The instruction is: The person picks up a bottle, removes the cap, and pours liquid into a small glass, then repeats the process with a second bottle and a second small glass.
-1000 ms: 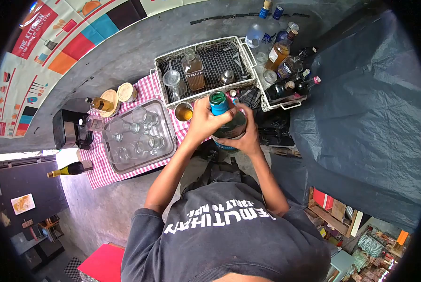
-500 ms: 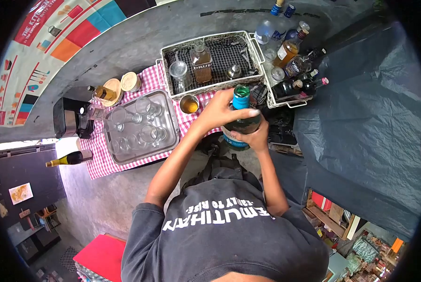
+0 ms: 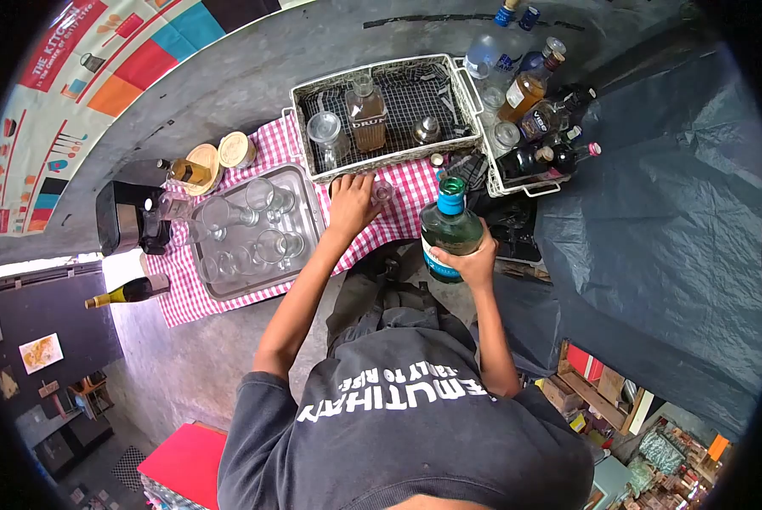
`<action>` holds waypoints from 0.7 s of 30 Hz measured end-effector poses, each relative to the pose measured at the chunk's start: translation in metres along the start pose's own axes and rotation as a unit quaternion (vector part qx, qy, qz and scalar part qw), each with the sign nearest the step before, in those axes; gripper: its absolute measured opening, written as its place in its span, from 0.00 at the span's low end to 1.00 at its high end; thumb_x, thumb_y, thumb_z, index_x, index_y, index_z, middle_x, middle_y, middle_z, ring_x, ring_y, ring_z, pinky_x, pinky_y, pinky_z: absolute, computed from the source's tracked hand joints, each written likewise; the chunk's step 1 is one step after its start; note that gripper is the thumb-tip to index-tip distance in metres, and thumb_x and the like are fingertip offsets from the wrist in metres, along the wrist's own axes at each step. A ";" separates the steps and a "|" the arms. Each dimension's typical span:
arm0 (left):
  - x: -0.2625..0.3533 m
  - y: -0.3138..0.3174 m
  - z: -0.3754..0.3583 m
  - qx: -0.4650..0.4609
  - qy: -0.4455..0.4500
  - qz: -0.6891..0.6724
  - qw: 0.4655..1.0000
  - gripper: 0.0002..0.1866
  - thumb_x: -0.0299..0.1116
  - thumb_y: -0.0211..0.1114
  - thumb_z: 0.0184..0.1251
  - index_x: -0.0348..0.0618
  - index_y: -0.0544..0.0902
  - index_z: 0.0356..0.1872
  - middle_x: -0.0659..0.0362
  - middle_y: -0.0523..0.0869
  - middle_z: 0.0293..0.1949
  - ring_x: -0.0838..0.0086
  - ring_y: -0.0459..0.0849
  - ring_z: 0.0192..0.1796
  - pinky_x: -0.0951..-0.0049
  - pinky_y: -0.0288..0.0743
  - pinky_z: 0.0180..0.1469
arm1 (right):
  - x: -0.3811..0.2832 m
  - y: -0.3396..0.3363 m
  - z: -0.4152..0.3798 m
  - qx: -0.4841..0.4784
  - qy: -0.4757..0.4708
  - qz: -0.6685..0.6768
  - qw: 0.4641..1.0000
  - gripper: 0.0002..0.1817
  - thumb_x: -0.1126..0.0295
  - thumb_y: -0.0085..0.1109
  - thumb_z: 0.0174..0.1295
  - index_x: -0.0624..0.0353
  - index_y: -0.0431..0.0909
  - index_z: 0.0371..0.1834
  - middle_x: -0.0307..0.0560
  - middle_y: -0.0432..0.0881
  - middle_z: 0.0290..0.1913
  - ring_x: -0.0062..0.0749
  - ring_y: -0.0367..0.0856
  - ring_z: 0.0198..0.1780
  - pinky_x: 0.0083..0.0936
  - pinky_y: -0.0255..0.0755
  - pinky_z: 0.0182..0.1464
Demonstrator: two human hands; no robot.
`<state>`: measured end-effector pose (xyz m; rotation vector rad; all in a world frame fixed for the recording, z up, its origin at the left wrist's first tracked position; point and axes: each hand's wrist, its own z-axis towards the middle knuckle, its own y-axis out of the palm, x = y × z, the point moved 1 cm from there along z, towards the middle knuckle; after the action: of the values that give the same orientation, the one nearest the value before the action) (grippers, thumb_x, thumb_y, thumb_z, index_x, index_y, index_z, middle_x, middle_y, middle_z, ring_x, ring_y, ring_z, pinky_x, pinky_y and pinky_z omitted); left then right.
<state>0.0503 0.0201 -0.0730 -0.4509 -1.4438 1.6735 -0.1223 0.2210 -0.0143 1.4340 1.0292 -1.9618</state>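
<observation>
My right hand (image 3: 468, 257) is wrapped round the body of a green glass bottle (image 3: 451, 225) with a blue neck band, held upright with its mouth uncapped. Over at the tray's right side, my left hand (image 3: 353, 204) has its fingers curled down round a metal cup, mostly hidden under them. Just right of that hand, a small clear glass (image 3: 382, 192) is on the pink checked cloth (image 3: 405, 212). A small round cap (image 3: 436, 160) lies by the basket's front edge.
A wire basket (image 3: 389, 161) holds an amber decanter (image 3: 366, 119), a clear glass jar (image 3: 325, 136) and a metal shaker top (image 3: 427, 129). Several glasses stand on the metal tray (image 3: 316, 229). Bottles crowd the second basket (image 3: 529, 185); a wine bottle (image 3: 134, 291) is far left.
My left hand has left the green bottle's neck and moved left onto the metal cup. My right hand keeps the bottle, now slightly lower and to the right. The small glass and cap have come into view.
</observation>
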 end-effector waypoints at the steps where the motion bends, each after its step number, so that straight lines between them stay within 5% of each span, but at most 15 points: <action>1: 0.000 0.002 0.003 0.000 0.004 -0.001 1.000 0.31 0.46 0.73 0.53 0.43 0.78 0.57 0.55 0.83 0.49 0.60 0.77 0.54 0.58 0.65 0.56 | 0.001 -0.001 0.000 0.009 -0.002 -0.017 1.000 0.33 0.61 0.86 0.35 0.61 0.79 0.45 0.48 0.88 0.40 0.34 0.89 0.42 0.32 0.81 0.47; 8: 0.004 -0.004 0.015 -0.028 -0.011 0.045 0.999 0.35 0.53 0.75 0.49 0.48 0.79 0.59 0.58 0.82 0.52 0.60 0.75 0.54 0.57 0.64 0.55 | -0.005 -0.003 0.000 0.016 0.012 -0.020 1.000 0.33 0.68 0.85 0.36 0.63 0.78 0.48 0.48 0.88 0.43 0.29 0.87 0.45 0.30 0.79 0.51; 13: 0.010 0.013 0.021 -0.056 0.079 0.102 0.990 0.33 0.54 0.73 0.50 0.45 0.80 0.53 0.57 0.81 0.54 0.62 0.72 0.61 0.56 0.63 0.60 | -0.006 0.001 0.002 -0.003 0.025 -0.029 0.999 0.31 0.67 0.85 0.36 0.63 0.78 0.45 0.48 0.88 0.42 0.30 0.87 0.44 0.30 0.79 0.50; 18: 0.011 0.035 0.026 -0.132 0.090 0.143 0.977 0.15 0.34 0.60 0.63 0.45 0.82 0.50 0.56 0.86 0.47 0.60 0.72 0.63 0.54 0.60 0.65 | 0.001 0.001 0.003 -0.002 0.018 -0.034 0.999 0.31 0.67 0.85 0.36 0.63 0.78 0.44 0.48 0.88 0.42 0.30 0.87 0.44 0.30 0.79 0.49; 21: 0.009 0.044 0.026 -0.161 0.092 0.148 0.971 0.16 0.33 0.57 0.65 0.45 0.82 0.52 0.56 0.87 0.46 0.61 0.72 0.63 0.52 0.59 0.67 | 0.000 -0.001 0.003 -0.005 0.026 -0.032 0.999 0.31 0.67 0.85 0.37 0.63 0.78 0.44 0.48 0.88 0.41 0.30 0.87 0.43 0.30 0.79 0.49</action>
<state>0.0103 0.0128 -0.1043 -1.0202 -1.5689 1.5737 -0.1247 0.2190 -0.0140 1.4714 1.1199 -1.9714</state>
